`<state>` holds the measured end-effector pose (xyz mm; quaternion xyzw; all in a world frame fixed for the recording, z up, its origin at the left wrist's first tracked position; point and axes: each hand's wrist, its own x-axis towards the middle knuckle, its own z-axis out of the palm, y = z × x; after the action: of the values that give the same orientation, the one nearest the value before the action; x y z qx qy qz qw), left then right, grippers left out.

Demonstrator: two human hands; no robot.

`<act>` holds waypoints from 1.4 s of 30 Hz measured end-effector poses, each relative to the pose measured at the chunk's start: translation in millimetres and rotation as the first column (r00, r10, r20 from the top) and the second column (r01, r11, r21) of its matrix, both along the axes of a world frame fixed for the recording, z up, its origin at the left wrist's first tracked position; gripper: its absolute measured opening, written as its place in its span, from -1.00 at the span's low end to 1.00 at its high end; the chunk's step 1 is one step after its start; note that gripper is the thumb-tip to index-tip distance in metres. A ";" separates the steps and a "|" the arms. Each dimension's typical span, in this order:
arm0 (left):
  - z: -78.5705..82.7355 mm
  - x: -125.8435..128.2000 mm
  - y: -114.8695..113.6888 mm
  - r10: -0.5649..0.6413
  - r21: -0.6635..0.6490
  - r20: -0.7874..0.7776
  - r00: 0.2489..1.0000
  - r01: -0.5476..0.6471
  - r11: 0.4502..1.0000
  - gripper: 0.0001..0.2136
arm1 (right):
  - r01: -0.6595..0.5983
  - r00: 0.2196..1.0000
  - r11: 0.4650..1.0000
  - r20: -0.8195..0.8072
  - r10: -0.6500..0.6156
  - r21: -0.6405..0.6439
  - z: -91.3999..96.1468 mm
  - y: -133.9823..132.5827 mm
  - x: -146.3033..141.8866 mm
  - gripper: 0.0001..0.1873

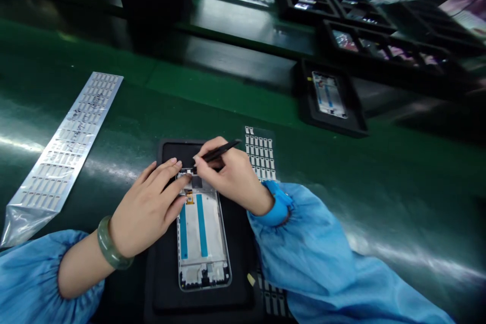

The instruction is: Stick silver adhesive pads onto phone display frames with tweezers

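Centrally, phone frame (203,233): lies flat and lengthwise in a black tray (235,283), open side up, with two blue strips along its white inside.
Tweezers (218,152): black, slanted, tip down at the frame's far end, tail pointing up and to the right.
Right hand (231,177): grip clamped on the tweezers, thumb and fingers bunched near the tip; blue sleeve at the wrist.
Left hand (146,210): grip apart, fingers stretched out and resting on the frame's far left corner, just beside the tweezers' tip; green bangle (108,245) on the wrist.
Small sheet (260,154): rows of pale stickers, just right of the tray, partly under the right arm.
Long sheet (66,149): silver, in clear wrap, well to the left.
Bench (379,177): green, glossy.
Second tray (330,96): farther off to the right, holding another frame.
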<state>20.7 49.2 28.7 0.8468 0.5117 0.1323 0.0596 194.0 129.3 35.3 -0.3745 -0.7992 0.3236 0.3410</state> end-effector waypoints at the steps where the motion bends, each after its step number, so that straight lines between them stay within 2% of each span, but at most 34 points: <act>1: -0.1 0.0 -0.1 -0.001 -0.004 0.003 1.000 0.001 1.000 -0.67 | 0.027 0.997 0.997 -0.072 -0.032 -0.070 -2.2 0.5 1.1 -0.96; 4: 0.1 0.4 0.0 0.002 -0.007 0.016 1.000 -0.002 1.000 -0.68 | 0.023 0.985 0.987 -0.167 -0.049 -0.158 -6.2 0.4 2.1 -0.95; 8: 0.8 1.0 0.2 0.007 -0.010 0.034 0.999 -0.006 1.000 -0.68 | -0.039 0.993 0.988 -0.116 0.022 -0.149 -5.3 0.0 0.6 -0.95; 18: -0.4 -0.4 0.6 0.002 -0.030 0.058 0.998 0.000 1.000 -0.67 | -0.057 0.998 0.998 0.040 0.055 0.040 -6.2 -2.7 -3.7 -0.97; 20: -1.5 -1.9 1.0 -0.009 -0.024 0.078 0.997 0.011 1.000 -0.67 | -0.013 1.000 1.000 -0.007 0.013 0.022 -5.4 -2.3 -3.0 -0.93; 22: -2.6 -3.7 1.5 -0.024 -0.020 0.091 0.996 0.026 0.999 -0.70 | 0.084 0.990 0.996 -0.118 -0.083 0.005 -2.4 3.0 2.2 -0.89; 24: -3.9 -5.6 2.1 -0.038 -0.014 0.099 0.994 0.039 0.999 -0.73 | 0.180 0.972 0.982 -0.161 -0.170 0.052 2.4 13.6 12.5 -0.84; 25: -4.5 -6.4 2.5 -0.045 -0.011 0.102 0.994 0.046 0.999 -0.73 | 0.205 0.975 0.974 -0.114 -0.193 0.099 4.8 20.3 19.1 -0.82; 27: -5.7 -7.5 3.2 -0.054 -0.010 0.107 0.993 0.056 0.998 -0.74 | 0.190 0.968 0.963 0.128 -0.217 0.191 7.4 33.8 32.5 -0.81; 30: -6.9 -7.0 3.5 -0.056 -0.010 0.121 0.991 0.058 0.998 -0.74 | 0.051 0.866 0.986 0.485 -0.124 0.162 2.1 47.3 45.5 -0.70; 32: -6.7 -6.1 3.0 -0.057 -0.016 0.131 0.990 0.060 0.998 -0.74 | -0.014 0.828 0.994 0.558 -0.051 0.112 -5.0 50.8 47.1 -0.70; 34: -5.0 -6.9 2.7 -0.043 -0.028 0.153 0.987 0.048 0.998 -0.72 | -0.014 0.822 0.991 0.566 -0.064 0.132 -9.9 54.0 46.2 -0.69; 36: -2.1 -11.5 3.7 0.024 -0.014 0.197 0.980 -0.021 1.000 -0.66 | 0.063 0.808 0.978 0.565 -0.167 0.199 -10.6 61.7 47.3 -0.67; 38: 0.7 -20.4 6.3 0.137 0.033 0.263 0.955 -0.151 0.988 -0.59 | 0.219 0.756 0.943 0.567 -0.327 0.252 -8.3 76.7 53.1 -0.64; 40: 1.9 -31.7 10.0 0.240 0.068 0.319 0.917 -0.274 0.959 -0.56 | 0.421 0.651 0.868 0.578 -0.492 0.265 -6.5 97.2 62.1 -0.60; 42: 0.3 -41.5 13.7 0.298 0.066 0.340 0.892 -0.339 0.939 -0.57 | 0.567 0.552 0.784 0.590 -0.590 0.253 -7.6 118.1 69.7 -0.59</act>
<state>-20.8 62.9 29.0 0.7200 0.6175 0.3095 0.0679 263.8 247.3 27.6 -0.6971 -0.7024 0.0320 0.1403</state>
